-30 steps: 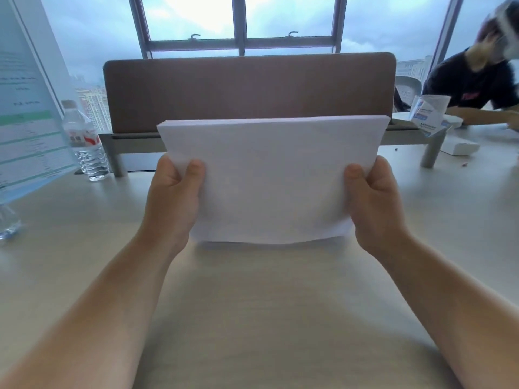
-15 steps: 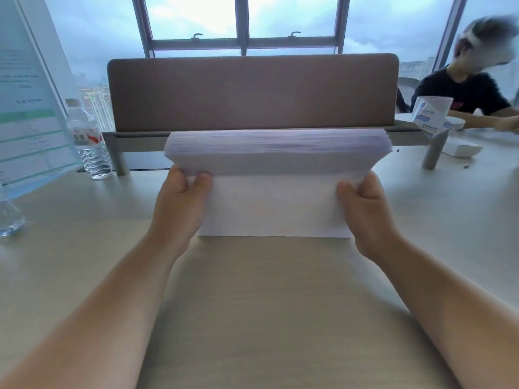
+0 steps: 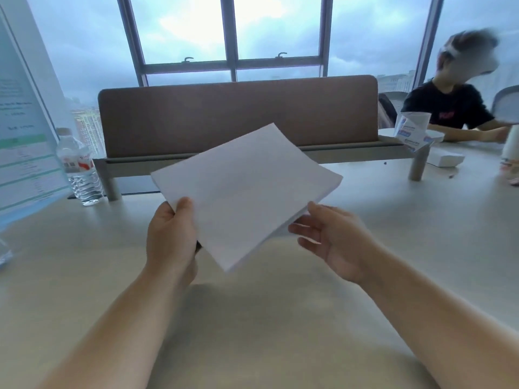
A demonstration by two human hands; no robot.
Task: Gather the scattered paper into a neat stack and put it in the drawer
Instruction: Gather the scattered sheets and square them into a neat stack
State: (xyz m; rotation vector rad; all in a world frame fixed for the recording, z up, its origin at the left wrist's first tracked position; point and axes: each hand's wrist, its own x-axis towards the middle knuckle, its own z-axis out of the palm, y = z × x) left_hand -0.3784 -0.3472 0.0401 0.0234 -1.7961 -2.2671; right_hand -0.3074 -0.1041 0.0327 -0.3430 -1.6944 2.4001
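My left hand [image 3: 170,240] grips the paper stack [image 3: 244,195] at its near left edge, thumb on top, holding it tilted in the air above the desk [image 3: 252,332]. My right hand [image 3: 335,242] is open with fingers spread, its fingertips [image 3: 295,226] at the stack's near right edge, gripping nothing. A water bottle [image 3: 80,167] stands far left by the brown divider [image 3: 238,113]

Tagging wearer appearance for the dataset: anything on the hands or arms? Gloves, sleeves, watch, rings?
Nothing worn that shows. The left hand and right hand are bare, no gloves, no visible rings. Both forearms are bare down to the frame edge, no sleeves, watch, bands or markings in view.
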